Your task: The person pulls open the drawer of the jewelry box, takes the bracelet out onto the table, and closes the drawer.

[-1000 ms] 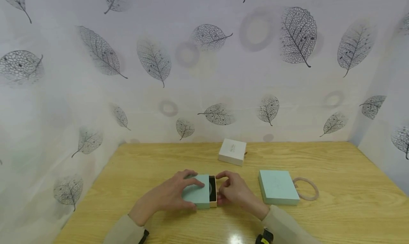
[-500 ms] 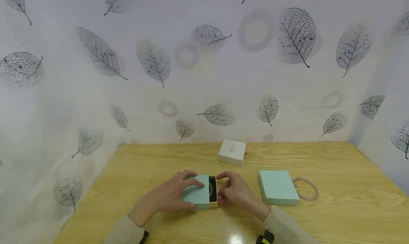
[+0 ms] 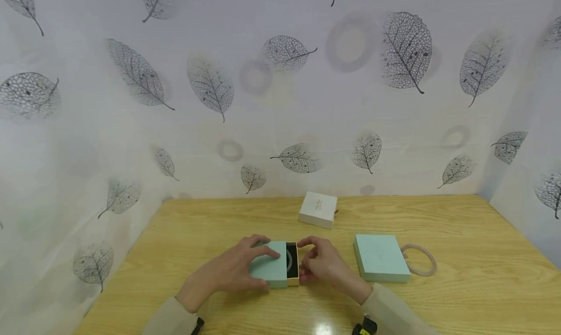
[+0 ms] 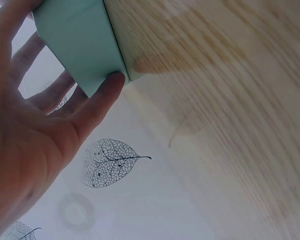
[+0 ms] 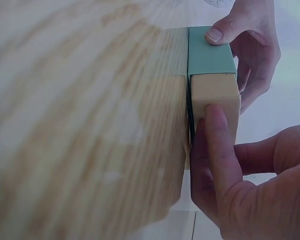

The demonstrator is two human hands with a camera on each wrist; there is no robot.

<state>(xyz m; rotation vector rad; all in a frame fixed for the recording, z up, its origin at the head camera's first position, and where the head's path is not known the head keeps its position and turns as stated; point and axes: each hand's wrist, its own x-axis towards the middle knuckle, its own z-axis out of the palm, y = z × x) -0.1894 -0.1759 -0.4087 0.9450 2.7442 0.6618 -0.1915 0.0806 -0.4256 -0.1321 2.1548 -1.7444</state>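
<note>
A mint-green box sleeve [image 3: 272, 270] lies on the table, its cream drawer [image 3: 292, 282] partly out on the right side. Inside the drawer, on black lining, part of a pale ring-shaped item [image 3: 289, 260] shows; the sleeve covers the rest. My left hand [image 3: 234, 268] grips the sleeve, thumb along the near side and fingers over the top and far side. At the drawer's outer end, my right hand [image 3: 326, 266] holds on with bent fingers. In the right wrist view one fingertip [image 5: 217, 117] sits against the drawer's cream side [image 5: 215, 89].
A second mint-green box [image 3: 381, 257] stands closed to the right, with a beige ring-shaped band [image 3: 427, 272] beside it. Farther back is a white box [image 3: 318, 208] with small lettering and a brown tab. A leaf-patterned curtain [image 3: 280, 106] borders the wooden table [image 3: 473, 247].
The drawer has slid slightly farther right out of the sleeve, showing more of the ring-shaped item. My right hand moved with it; my left hand stays on the sleeve.
</note>
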